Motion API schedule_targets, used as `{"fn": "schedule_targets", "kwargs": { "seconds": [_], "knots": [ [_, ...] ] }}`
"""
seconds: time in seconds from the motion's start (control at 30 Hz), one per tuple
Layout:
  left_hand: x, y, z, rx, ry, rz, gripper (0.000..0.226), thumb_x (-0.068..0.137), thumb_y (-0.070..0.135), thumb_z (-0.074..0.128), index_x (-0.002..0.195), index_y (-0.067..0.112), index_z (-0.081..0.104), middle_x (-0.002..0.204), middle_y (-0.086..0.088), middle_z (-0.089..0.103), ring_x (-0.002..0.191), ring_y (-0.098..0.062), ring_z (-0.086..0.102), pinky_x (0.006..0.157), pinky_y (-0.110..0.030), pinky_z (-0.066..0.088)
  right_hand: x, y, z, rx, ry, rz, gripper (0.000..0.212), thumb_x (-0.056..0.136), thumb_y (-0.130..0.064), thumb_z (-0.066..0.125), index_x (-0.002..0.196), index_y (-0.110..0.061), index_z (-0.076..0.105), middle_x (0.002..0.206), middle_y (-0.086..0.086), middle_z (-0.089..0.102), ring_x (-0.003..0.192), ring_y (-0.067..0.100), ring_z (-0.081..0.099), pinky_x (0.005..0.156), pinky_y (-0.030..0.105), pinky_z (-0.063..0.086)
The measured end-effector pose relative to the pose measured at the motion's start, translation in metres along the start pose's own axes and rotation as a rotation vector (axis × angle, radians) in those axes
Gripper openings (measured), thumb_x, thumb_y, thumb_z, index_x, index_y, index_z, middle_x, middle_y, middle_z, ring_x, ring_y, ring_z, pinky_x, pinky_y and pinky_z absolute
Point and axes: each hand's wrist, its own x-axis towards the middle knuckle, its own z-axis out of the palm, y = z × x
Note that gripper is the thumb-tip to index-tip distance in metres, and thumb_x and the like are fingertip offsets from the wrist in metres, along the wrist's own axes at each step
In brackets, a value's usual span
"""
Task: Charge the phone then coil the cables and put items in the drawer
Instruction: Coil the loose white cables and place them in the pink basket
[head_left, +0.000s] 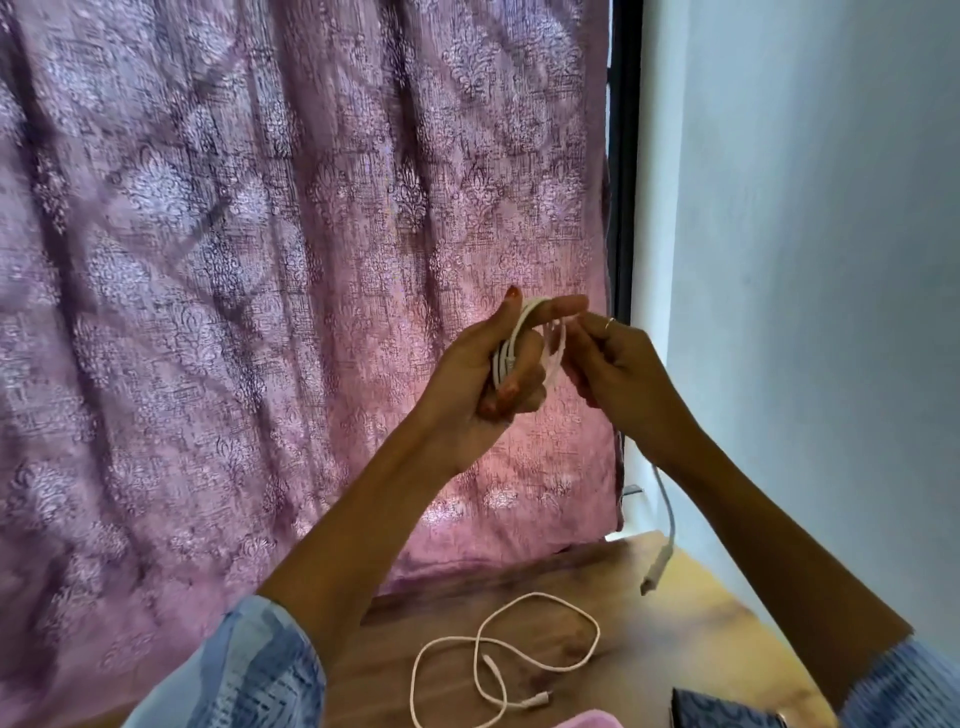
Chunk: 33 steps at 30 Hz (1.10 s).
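Left hand (488, 374) raised before pink patterned curtain (291, 270), clasping white cable coil (511, 345) wound around its fingers. Right hand (615, 364) pinches the coil's loose strand; its free plug end (655, 564) dangles near pale wall (810, 234). Wooden table (691, 639) below: second white cable (498, 660) lies loosely looped mid-surface. Dark patterned object (722, 709) at near edge, cropped.

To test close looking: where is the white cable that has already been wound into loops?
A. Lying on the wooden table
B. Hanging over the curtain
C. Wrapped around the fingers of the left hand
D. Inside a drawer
C: the coiled white cable sits looped around the left hand, while the right hand pinches its free end.
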Motion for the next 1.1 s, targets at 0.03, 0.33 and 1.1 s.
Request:
{"fn": "schedule_targets", "kwargs": {
  "seconds": [0.03, 0.33, 1.1],
  "knots": [
    [0.001, 0.0, 0.001, -0.056, 0.003, 0.02, 0.047, 0.102, 0.031, 0.028, 0.122, -0.002, 0.053, 0.04, 0.006, 0.041, 0.03, -0.003, 0.025, 0.04, -0.02, 0.016, -0.002, 0.001, 0.004, -0.009, -0.011, 0.005, 0.029, 0.099, -0.019, 0.039, 0.08, -0.007, 0.057, 0.055, -0.003, 0.045, 0.045, 0.004, 0.039, 0.045, 0.016, 0.032],
    [0.005, -0.01, -0.002, 0.138, 0.273, 0.105, 0.034, 0.101, 0.018, 0.037, 0.133, 0.011, 0.042, 0.083, 0.0, 0.073, 0.065, -0.011, 0.067, 0.066, -0.021, 0.054, -0.03, 0.012, 0.03, -0.304, -0.323, 0.06, 0.015, 0.1, -0.016, 0.04, 0.092, -0.016, 0.054, 0.057, -0.006, 0.041, 0.048, 0.012, 0.039, 0.047, 0.028, 0.034],
    [-0.002, -0.023, -0.013, 1.276, 0.08, -0.103, 0.035, 0.101, 0.031, 0.038, 0.094, 0.0, 0.053, 0.067, -0.012, 0.056, 0.054, -0.016, 0.049, 0.055, -0.029, 0.043, -0.043, -0.026, -0.029, 0.624, -0.493, 0.442, 0.02, 0.081, 0.001, 0.051, 0.087, -0.007, 0.069, 0.081, 0.014, 0.066, 0.07, 0.018, 0.063, 0.063, 0.025, 0.054]
  ]
}}
